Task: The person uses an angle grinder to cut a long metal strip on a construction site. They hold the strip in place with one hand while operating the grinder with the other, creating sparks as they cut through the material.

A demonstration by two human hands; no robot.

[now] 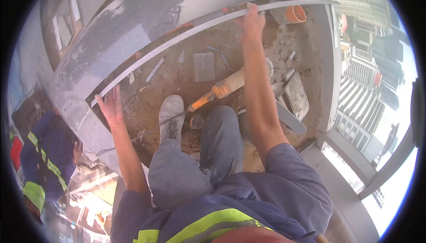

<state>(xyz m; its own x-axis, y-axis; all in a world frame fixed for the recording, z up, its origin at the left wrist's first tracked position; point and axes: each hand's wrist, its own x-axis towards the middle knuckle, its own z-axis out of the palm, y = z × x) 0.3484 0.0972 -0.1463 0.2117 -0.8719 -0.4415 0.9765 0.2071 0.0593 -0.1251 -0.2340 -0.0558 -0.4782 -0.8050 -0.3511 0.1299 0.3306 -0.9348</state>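
Note:
A long, thin pale-grey straightedge (186,34) slants from lower left to upper right, beside the edge of a grey slab. My left hand (113,110) is at its near-left end, with thumb and fingertips against it and the fingers fairly straight. Farther along, toward the right end, my right hand (254,23) grips the straightedge from above, its fingers partly hidden. An orange and tan corded power tool (224,86) lies on the dirt below, between my right forearm and my dusty shoe (171,112).
Broken slabs (296,95) lie to the right of my right forearm. An orange bucket (295,14) is tipped over in the far right corner. A low wall (335,65) borders the right side, with buildings below. Another person (49,154) in reflective workwear is at the left.

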